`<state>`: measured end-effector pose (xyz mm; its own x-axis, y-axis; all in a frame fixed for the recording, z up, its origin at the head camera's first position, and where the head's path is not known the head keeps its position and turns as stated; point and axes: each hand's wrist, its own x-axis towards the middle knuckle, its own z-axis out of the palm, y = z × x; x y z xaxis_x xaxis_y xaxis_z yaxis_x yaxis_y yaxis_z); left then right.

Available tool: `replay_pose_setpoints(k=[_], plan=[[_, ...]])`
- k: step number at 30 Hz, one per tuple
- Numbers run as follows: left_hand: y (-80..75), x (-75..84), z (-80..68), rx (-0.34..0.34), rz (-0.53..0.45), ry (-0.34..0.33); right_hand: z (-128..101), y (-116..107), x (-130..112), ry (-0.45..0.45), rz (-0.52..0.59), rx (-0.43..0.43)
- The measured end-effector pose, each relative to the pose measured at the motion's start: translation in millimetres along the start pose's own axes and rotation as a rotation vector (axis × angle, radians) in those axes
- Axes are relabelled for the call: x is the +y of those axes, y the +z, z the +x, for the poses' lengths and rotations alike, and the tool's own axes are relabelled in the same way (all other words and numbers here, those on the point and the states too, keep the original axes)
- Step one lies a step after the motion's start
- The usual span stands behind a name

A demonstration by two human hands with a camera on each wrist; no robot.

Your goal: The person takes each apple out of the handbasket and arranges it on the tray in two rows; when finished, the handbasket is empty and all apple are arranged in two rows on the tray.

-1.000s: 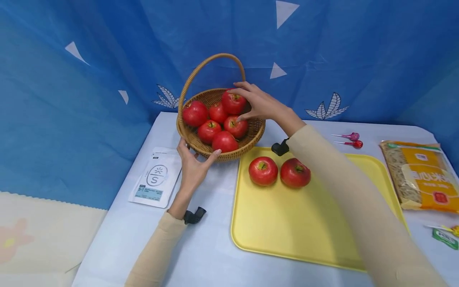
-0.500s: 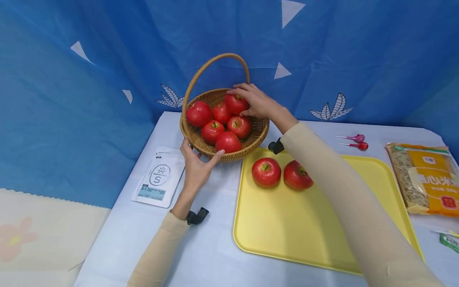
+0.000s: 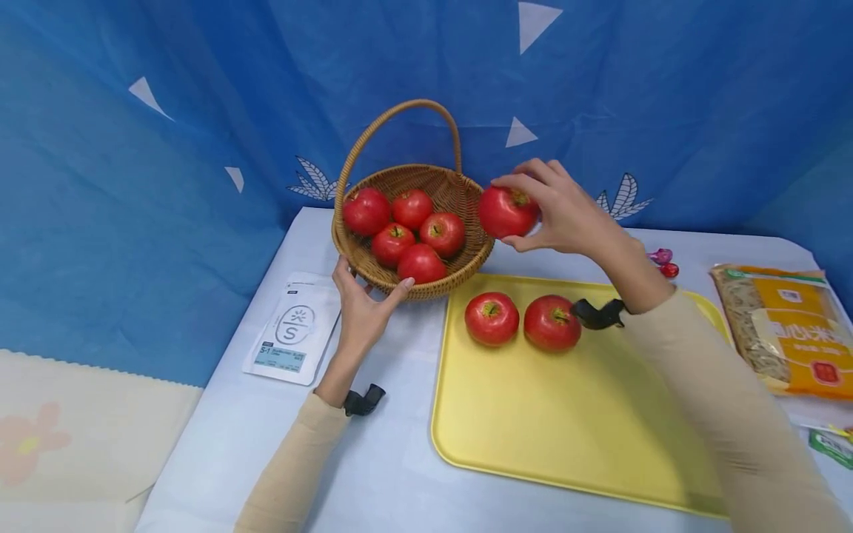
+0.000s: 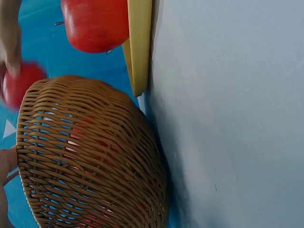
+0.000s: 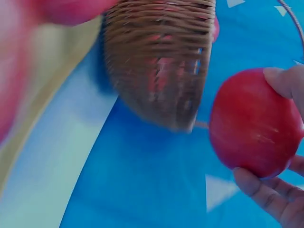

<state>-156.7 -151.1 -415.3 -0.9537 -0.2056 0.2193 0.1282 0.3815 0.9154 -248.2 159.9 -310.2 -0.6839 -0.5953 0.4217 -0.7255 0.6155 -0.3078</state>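
In the head view my right hand [image 3: 569, 211] grips a red apple [image 3: 505, 213] in the air at the right rim of the wicker basket [image 3: 461, 281]. Thumb and fingers wrap opposite sides of this apple [image 5: 256, 123] in the right wrist view. My left hand [image 3: 362, 311] holds the basket's front left, its thumb [image 3: 403, 287] on the rim; some fingers are hidden by the wicker. Several red apples lie inside the basket, whose arched handle [image 3: 405, 107] stands up. Two more, a left apple [image 3: 492, 318] and a right apple [image 3: 552, 323], sit on a yellow tray [image 3: 533, 429].
Left of the basket lies a white pouch [image 3: 293, 329]. Beyond the tray's right side are an orange food packet [image 3: 793, 333], lollipops [image 3: 666, 265] partly covered by the right arm, and a green wrapper [image 3: 831, 447]. A blue curtain [image 3: 400, 52] hangs behind the table.
My right hand has lifted an apple out of the basket's back right and carried it rightward past the rim. The left hand keeps its hold on the basket.
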Motion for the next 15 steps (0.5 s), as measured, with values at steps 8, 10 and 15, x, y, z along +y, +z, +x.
replay_pose_setpoints(k=[8, 10, 15], plan=[[-0.1, -0.2, 0.3, 0.001, 0.011, 0.004, -114.8, -33.2, 14.6, 0.199, -0.119, -0.097], [0.1, 0.5, 0.1, 0.004, 0.011, 0.0, -137.3, -33.0, 18.1, 0.235, -0.13, -0.137], [0.7, 1.2, -1.2, 0.011, 0.008, -0.01, -177.0, -19.4, 20.9, 0.278, -0.104, -0.242]])
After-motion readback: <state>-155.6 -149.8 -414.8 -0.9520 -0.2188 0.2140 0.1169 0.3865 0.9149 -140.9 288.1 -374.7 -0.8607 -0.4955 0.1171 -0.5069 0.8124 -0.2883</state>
